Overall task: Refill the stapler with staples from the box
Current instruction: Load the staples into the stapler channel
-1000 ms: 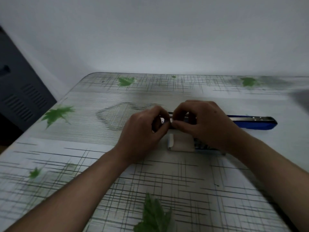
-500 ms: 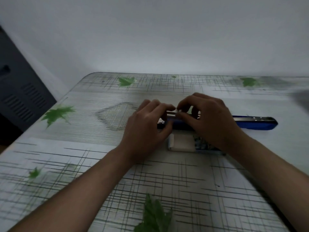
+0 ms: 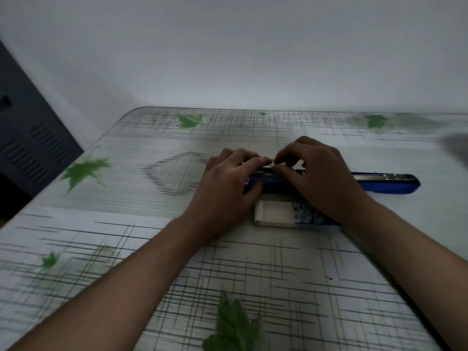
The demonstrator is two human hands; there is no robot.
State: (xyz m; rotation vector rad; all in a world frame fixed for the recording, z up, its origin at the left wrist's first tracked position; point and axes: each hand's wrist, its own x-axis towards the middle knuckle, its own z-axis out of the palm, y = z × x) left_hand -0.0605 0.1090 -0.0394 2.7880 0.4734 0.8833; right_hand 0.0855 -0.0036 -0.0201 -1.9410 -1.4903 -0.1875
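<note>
A blue stapler [image 3: 385, 184] lies flat and opened out across the middle of the table, its metal channel facing up. My left hand [image 3: 228, 191] grips the stapler's left end, thumb under and fingers over it. My right hand [image 3: 319, 178] rests over the stapler's middle, its thumb and forefinger pinched at the channel on something small; I cannot make out a staple strip. The small staple box [image 3: 276, 214] lies just in front of the stapler, its white tray slid out to the left, its printed sleeve partly under my right wrist.
The table [image 3: 253, 274] has a cover printed with grey crosshatch lines and green leaves. A white wall rises behind it. A dark cabinet with vent slots [image 3: 27, 148] stands to the left of the table.
Both hands have moved from above the box back onto the stapler. My left hand has gone from a pinch to a grip on the stapler's left end.
</note>
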